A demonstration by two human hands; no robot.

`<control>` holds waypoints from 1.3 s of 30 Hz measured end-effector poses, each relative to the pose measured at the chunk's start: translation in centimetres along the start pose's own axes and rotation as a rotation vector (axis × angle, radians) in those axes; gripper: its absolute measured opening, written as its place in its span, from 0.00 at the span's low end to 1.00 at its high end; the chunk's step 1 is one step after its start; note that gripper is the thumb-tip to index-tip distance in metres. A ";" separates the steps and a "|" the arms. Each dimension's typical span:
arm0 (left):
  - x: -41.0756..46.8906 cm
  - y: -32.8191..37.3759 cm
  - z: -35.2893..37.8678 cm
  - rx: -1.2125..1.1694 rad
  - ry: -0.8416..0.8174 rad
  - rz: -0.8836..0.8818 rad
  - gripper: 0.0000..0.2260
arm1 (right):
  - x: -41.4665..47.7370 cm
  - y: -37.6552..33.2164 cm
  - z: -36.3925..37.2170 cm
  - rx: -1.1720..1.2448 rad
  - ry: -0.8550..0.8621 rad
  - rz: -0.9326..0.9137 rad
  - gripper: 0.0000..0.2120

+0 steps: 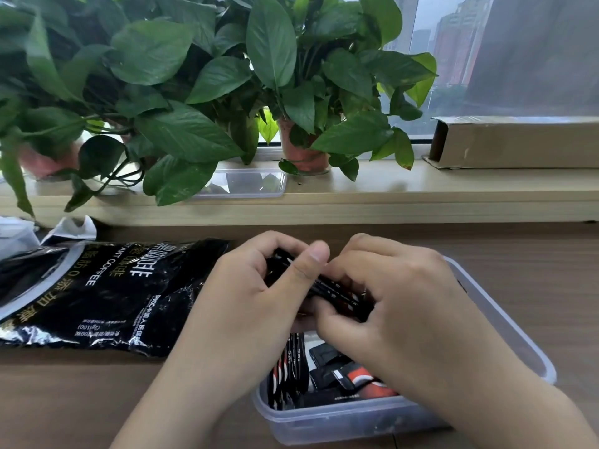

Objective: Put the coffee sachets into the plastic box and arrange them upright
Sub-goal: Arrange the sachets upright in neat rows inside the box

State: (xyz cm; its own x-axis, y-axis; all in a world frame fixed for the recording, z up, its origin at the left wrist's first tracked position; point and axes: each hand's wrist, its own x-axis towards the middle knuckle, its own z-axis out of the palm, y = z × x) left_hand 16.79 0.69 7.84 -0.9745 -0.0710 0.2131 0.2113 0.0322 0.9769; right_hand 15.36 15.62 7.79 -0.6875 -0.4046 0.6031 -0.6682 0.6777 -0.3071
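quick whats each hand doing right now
left hand: fingers curled round a bundle of coffee sachets, holding it.
right hand: gripping the same bundle from the other side.

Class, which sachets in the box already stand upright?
The row against the box's left wall: it stands on edge. The loose sachets to its right lie flat and jumbled; a bundle is gripped by left hand and right hand.

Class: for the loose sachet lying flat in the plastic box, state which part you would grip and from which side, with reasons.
Pinch a short end of the flat sachet from above, probably. It lies low inside the plastic box, whose walls block a sideways approach, and upright sachets crowd its left.
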 end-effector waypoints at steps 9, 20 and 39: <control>1.4 -3.6 -5.5 0.570 -0.094 0.588 0.15 | -0.2 2.4 -2.9 0.064 -0.026 0.431 0.07; 1.7 -5.1 -4.3 0.937 -0.497 0.321 0.22 | -0.4 1.0 -1.7 0.051 -0.261 0.724 0.12; 2.5 -6.9 -4.5 0.593 -0.411 0.447 0.10 | 3.6 0.7 3.4 -0.088 -0.805 0.585 0.18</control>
State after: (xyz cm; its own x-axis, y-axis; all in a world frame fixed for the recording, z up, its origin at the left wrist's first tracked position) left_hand 13.25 -4.19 1.71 -0.7833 0.4368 0.4422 0.6199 0.4967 0.6074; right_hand 11.46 12.58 7.28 -0.9114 -0.2662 -0.3138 -0.1621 0.9332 -0.3208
